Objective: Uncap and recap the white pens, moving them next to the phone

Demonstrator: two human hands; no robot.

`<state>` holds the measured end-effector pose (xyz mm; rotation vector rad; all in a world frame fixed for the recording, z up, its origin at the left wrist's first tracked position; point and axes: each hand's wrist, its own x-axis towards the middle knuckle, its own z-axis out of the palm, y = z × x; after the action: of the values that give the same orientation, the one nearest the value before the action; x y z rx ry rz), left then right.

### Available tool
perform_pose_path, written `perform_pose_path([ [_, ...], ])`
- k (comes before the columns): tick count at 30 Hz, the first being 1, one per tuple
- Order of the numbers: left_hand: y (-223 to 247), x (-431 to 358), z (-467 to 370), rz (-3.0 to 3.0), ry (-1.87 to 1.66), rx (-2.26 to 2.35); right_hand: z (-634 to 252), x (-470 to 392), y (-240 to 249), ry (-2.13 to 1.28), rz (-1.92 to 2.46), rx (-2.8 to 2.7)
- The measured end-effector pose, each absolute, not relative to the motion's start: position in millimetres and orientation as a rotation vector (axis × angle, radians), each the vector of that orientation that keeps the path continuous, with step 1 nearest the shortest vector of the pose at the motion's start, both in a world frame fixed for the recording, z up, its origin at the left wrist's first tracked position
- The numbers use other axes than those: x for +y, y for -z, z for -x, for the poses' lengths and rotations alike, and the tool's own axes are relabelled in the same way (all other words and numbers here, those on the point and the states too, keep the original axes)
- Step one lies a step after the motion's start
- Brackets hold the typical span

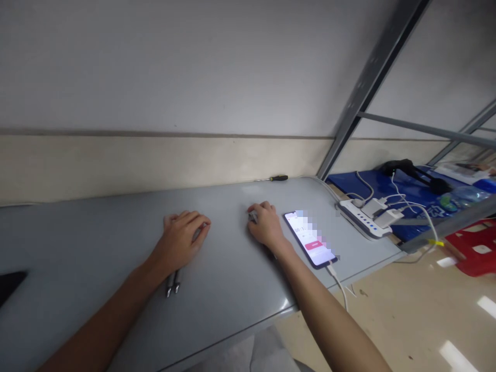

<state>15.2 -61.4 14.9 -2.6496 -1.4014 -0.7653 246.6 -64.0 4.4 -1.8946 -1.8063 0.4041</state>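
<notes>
My left hand [184, 240] rests on the grey table [217, 294], fingers curled, with thumb and forefinger close together; a small dark bit shows near the fingertips, too small to name. Two pens [173, 285] stick out from beneath its wrist, tips toward the front edge. To the right, my right hand [264, 223] is closed around a small grey object [252, 215], mostly hidden by the fingers. A lit phone [312, 240] lies just right of that hand, a white cable plugged into its lower end.
A screwdriver [279, 178] lies at the table's back edge by the wall. At the right end sits a white power strip [364, 219] with chargers and cables. A metal frame [372, 77] rises behind it. A dark object [11, 284] is at the far left.
</notes>
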Motion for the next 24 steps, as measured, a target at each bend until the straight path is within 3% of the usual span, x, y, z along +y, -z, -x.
perform_pose_path([
  [24, -24.3, -55.0, -4.6, 2.327, 0.668, -1.62, -243.6, -66.4, -6.7, -0.355, 1.987, -1.754],
])
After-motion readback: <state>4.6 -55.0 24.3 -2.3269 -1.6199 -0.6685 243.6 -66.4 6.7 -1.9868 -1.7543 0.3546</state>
